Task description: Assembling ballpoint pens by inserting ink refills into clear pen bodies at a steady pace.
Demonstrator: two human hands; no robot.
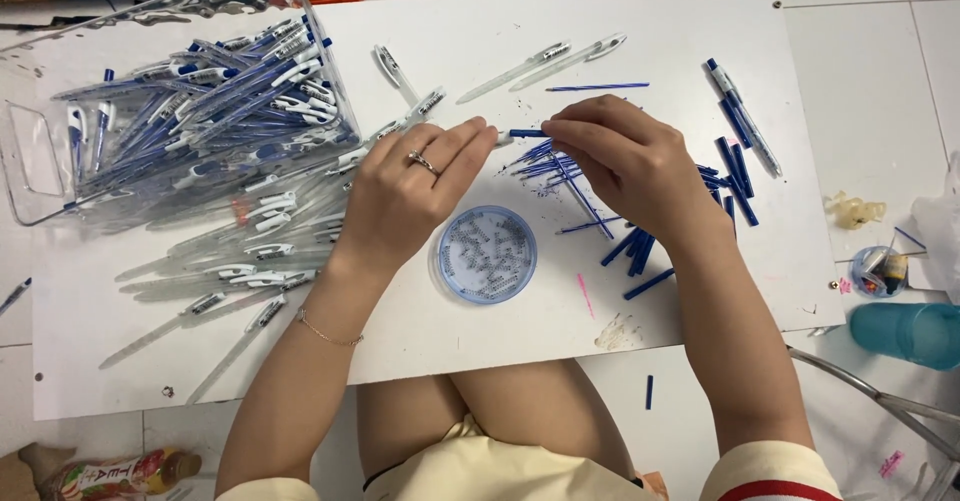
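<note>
My left hand (412, 189) and my right hand (618, 157) meet over a white board (700, 21), both pinching one pen: a clear barrel with a blue tip piece (526, 133) between the fingertips. A ring sits on a left finger. Just below the hands lies a round blue lid (487, 254) holding several small metal springs. Under my right hand spreads a pile of thin blue ink refills (548, 166) and short blue pen parts (735, 176).
A tipped clear plastic bin (40, 161) at the left spills many blue-and-white pens (220, 101) and clear barrels (230, 261). Two clear barrels (560, 61) lie at the back. A teal cup (910, 333), a small container (878, 271) and a bottle (115, 476) stand off the board.
</note>
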